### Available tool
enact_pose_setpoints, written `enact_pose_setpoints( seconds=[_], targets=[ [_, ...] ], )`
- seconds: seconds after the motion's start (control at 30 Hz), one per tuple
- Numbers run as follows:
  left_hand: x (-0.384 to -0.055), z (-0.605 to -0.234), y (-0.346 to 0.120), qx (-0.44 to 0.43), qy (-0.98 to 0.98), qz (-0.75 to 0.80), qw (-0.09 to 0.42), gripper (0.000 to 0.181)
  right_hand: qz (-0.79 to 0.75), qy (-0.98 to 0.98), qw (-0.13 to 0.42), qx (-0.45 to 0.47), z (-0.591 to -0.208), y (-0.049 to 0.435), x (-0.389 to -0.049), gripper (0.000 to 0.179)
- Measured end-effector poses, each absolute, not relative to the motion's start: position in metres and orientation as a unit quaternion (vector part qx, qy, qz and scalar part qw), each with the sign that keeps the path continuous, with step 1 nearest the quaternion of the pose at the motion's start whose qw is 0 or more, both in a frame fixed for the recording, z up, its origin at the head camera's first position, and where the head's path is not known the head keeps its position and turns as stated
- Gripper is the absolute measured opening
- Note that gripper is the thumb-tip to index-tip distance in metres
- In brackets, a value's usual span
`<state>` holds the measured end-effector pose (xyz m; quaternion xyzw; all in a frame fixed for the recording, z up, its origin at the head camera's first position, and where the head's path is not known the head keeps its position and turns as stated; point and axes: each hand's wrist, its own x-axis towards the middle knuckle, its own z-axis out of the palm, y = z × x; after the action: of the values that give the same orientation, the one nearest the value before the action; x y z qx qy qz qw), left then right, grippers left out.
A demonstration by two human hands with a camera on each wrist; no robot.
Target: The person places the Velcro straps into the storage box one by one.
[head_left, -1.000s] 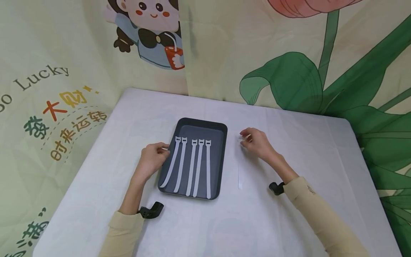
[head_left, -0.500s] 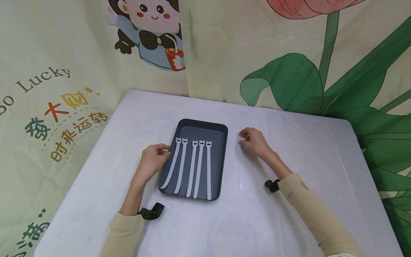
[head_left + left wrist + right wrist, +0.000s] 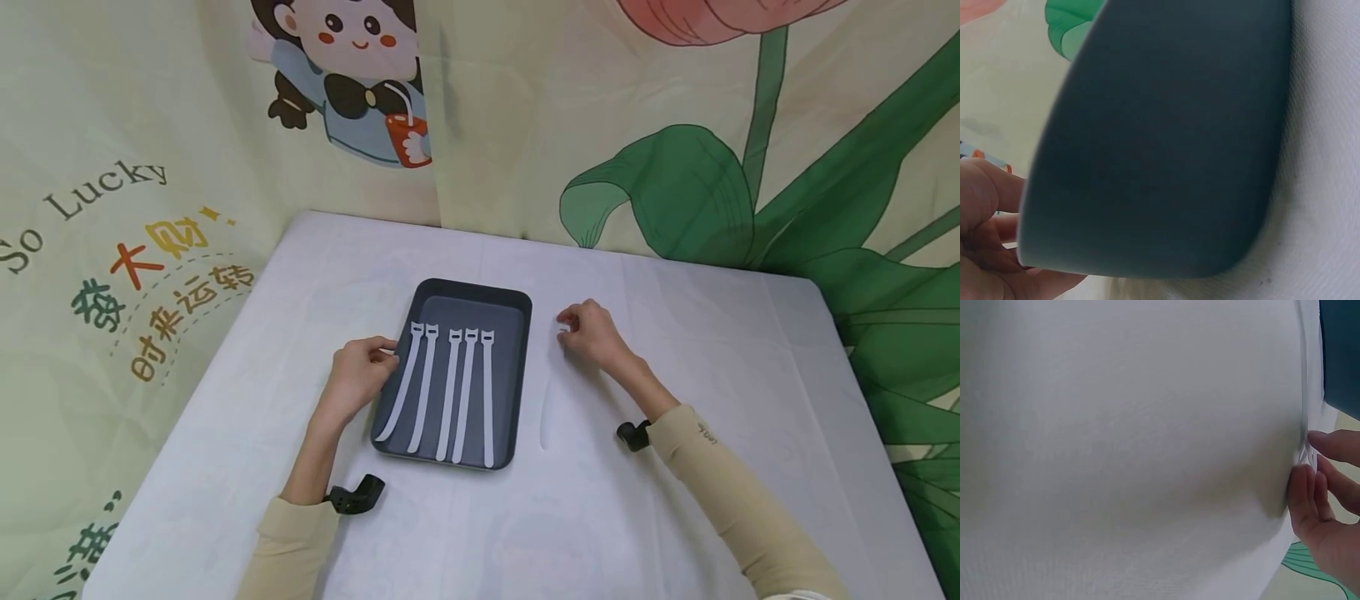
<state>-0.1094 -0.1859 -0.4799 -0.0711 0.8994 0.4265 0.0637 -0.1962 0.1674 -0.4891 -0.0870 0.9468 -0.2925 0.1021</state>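
Note:
A dark grey rectangular tray (image 3: pixel 508 375) lies on the white-covered table, with several white hook-and-loop cable ties (image 3: pixel 488 400) lengthwise in it, slotted heads toward the far side. My left hand (image 3: pixel 356 371) holds the tray's left rim; the left wrist view shows the fingers at the edge of the tray wall (image 3: pixel 1160 156). Right of the tray, my right hand (image 3: pixel 596 333) pinches another white cable tie (image 3: pixel 1303 375) near its head, mostly covered by the fingers. Its thin tail (image 3: pixel 545 417) trails toward the near side, faint against the cloth.
White cloth covers the table (image 3: pixel 637 517). Behind and to the left hangs a printed curtain (image 3: pixel 495 125) with a cartoon figure, lettering and green leaves. A black wrist camera (image 3: pixel 356 494) sits at the left wrist, another camera (image 3: pixel 634 435) at the right.
The tail of the cable tie in my right hand has swung left toward the tray. My right forearm has shifted slightly left. The left hand stays on the tray rim.

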Motion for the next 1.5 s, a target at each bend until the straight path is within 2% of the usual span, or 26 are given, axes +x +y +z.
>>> enact_pose_setpoints(
  seconds=[0.2, 0.57, 0.77, 1.13, 1.5],
  targets=[
    [-0.108, -0.478, -0.184, -0.072, 0.901, 0.423, 0.065, 0.032, -0.318, 0.939, 0.107, -0.070, -0.489, 0.173, -0.194, 0.023],
    [-0.109, -0.475, -0.182, -0.076, 0.902, 0.421, 0.063, 0.032, -0.429, 0.886, 0.175, -0.019, -0.481, 0.190, -0.186, 0.036],
    [-0.111, -0.476, -0.180, -0.074, 0.898, 0.428, 0.072, 0.034, -0.461, 0.867, 0.192, -0.002, -0.479, 0.202, -0.179, 0.032],
    [-0.107, -0.475, -0.181, -0.092, 0.901, 0.419, 0.071, 0.034, -0.570, 0.799, 0.188, -0.014, -0.474, 0.202, -0.169, 0.026],
    [-0.107, -0.473, -0.179, -0.094, 0.908, 0.402, 0.062, 0.034, -0.559, 0.815, 0.139, -0.057, -0.464, 0.194, -0.164, 0.024]
  ],
)
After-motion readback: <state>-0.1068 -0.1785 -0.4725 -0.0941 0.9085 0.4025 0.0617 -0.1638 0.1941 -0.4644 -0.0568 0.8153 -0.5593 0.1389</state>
